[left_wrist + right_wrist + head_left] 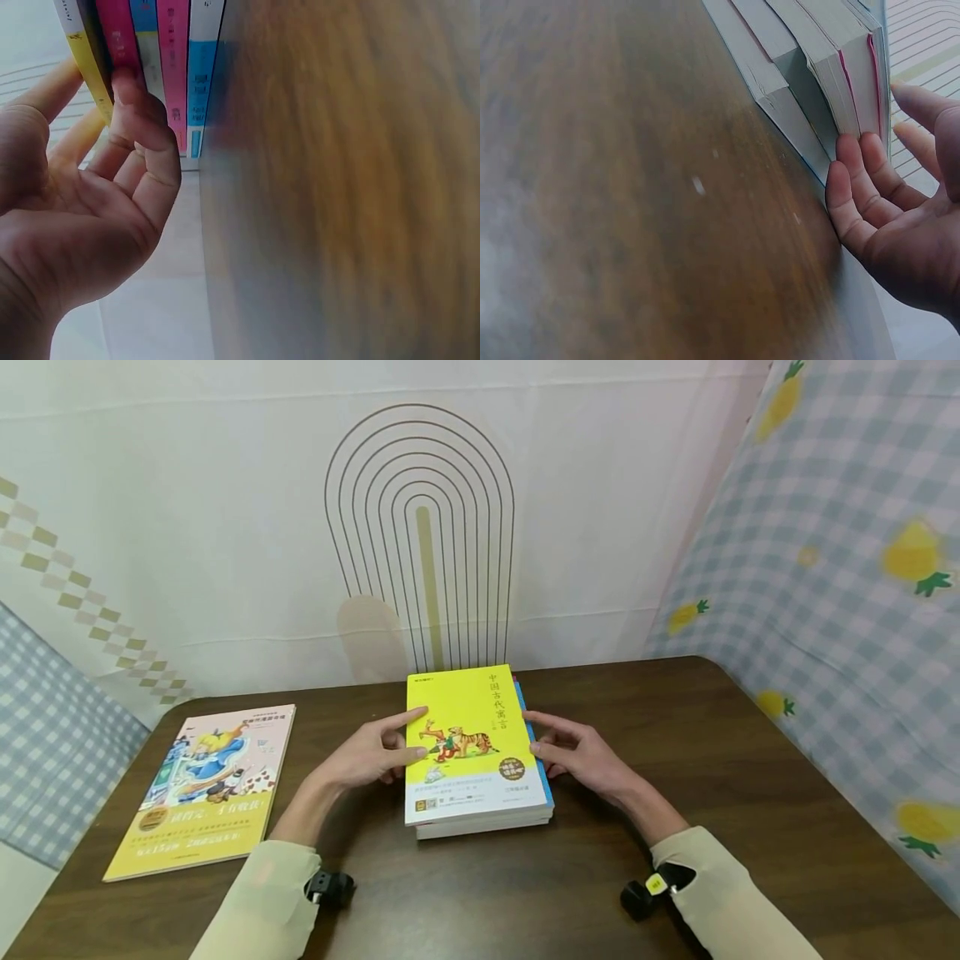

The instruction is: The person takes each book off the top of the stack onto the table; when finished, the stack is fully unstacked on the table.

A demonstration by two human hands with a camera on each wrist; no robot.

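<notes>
A yellow book (457,718) with a tiger picture tops a stack of several books in the middle of the table. My left hand (363,752) holds its left edge, index finger and thumb on the cover; in the left wrist view the other fingers curl in, one against a pink spine (118,37). The yellow book leans slightly away from the pink one there. On the other side, my right hand (581,756) touches the stack's right edge, with a blue cover (542,772) showing beneath. Its lower fingertips rest against the page edges (847,82) in the right wrist view.
At the left of the dark wooden table (480,902) lies another book (206,785) with a girl in blue on its cover. A white patterned cloth (247,527) hangs behind, and a checked cloth (832,635) hangs at the right.
</notes>
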